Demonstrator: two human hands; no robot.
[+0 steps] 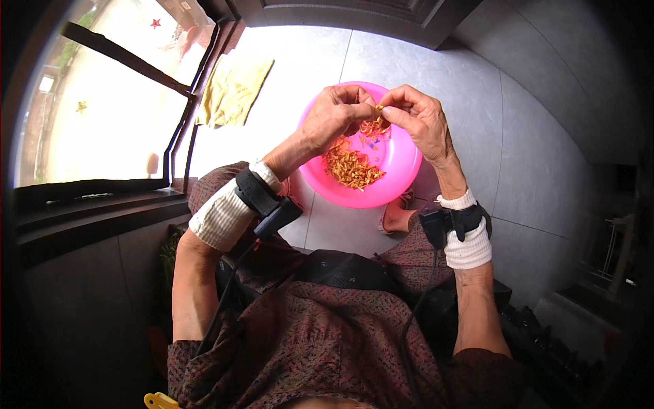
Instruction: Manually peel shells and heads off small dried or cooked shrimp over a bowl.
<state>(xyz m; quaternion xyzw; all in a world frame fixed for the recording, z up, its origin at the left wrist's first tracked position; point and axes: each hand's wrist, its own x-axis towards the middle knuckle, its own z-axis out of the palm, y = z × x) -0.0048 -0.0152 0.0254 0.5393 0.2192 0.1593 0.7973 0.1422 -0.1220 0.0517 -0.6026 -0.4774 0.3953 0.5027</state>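
Note:
A round pink plastic basin [402,168] sits on the floor in front of me. A heap of small, shrivelled yellow-orange plant pieces [352,168] lies on its near left side. Farther back, below my hands, is a smaller pile of similar pieces [375,128]. Over the basin's far part, my left hand [340,110] and my right hand [421,120] meet fingertip to fingertip. Their thumbs and index fingers pinch one small yellowish plant piece [379,108] between them. My left hand hides part of the basin's far left side.
Grey tiles [460,102] surround the basin. A yellow cloth [237,89] lies on the floor by the glass door [117,117] at the left. A dark panelled door [352,13] stands beyond. My foot [396,217] is close to the basin's near right rim.

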